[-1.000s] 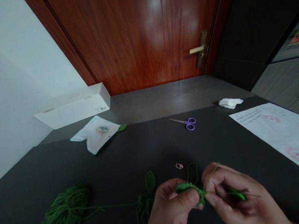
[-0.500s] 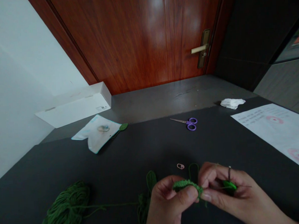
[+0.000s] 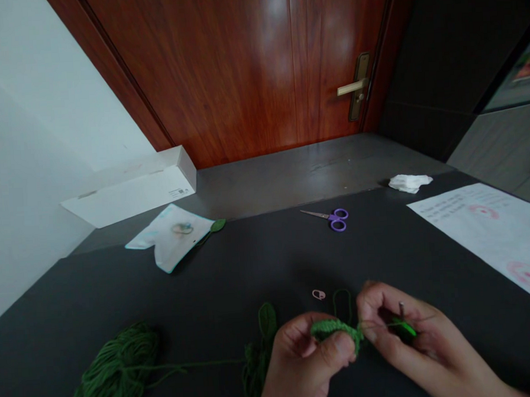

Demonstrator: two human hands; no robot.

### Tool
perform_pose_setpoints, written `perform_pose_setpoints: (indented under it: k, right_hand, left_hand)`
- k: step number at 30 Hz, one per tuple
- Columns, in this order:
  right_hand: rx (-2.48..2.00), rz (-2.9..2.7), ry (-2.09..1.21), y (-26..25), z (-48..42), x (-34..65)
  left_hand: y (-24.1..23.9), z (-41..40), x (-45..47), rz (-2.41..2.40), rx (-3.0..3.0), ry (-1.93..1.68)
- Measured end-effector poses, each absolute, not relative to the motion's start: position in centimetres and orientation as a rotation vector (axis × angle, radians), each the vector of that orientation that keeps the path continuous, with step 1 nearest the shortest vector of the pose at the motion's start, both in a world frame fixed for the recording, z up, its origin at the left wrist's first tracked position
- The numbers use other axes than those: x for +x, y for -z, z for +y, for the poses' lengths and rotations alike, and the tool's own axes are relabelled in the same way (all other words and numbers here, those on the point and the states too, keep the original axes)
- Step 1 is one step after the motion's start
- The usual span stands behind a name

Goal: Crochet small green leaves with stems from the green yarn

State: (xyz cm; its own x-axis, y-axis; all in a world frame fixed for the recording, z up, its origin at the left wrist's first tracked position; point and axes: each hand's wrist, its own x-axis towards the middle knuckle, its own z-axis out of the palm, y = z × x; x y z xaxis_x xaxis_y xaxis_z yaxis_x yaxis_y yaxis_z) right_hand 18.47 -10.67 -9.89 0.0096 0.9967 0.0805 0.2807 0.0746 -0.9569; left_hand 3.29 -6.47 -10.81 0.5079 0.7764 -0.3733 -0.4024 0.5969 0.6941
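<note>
My left hand pinches a small green crocheted piece between thumb and fingers. Beside it, my right hand is closed, thumb and forefinger pressed together at the piece's right end. A bright green object with a short metal stem sticking up rests inside the curled right fingers; its full shape is hidden. A thin line crosses that hand, too fine to identify. Beyond the hands lie a pink stitch marker and a loop of green yarn. A green crocheted leaf lies left of my left hand.
A skein of dark green yarn lies front left, a strand running right. Purple-handled scissors are at mid-table. Farther off are a white pouch, a white box, a crumpled tissue and a printed sheet.
My right hand has moved slightly right, opening a small gap from my left fingers. My left hand keeps hold of the crocheted piece and has shifted a little right.
</note>
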Motion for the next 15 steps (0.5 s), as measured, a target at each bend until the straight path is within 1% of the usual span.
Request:
perform_pose_setpoints:
  k: [6, 11, 13, 15]
  right_hand:
    - [-1.352, -1.431, -0.947, 9.9, -10.7, 18.6]
    - [-1.337, -1.374, -1.075, 10.0, -10.0, 19.3]
    - [-1.385, -1.316, -0.941, 10.1, -10.2, 19.5]
    - [-1.397, -1.313, -0.677, 10.1, -10.7, 19.6]
  left_hand:
    - [10.7, -6.6, 3.3, 0.694, 0.569, -0.756]
    - [10.5, -6.3, 3.1, 0.701, 0.567, -0.835]
    - [10.4, -6.2, 3.0, 0.725, 0.558, -0.897]
    - [10.4, -6.1, 2.9, 0.772, 0.542, -0.949]
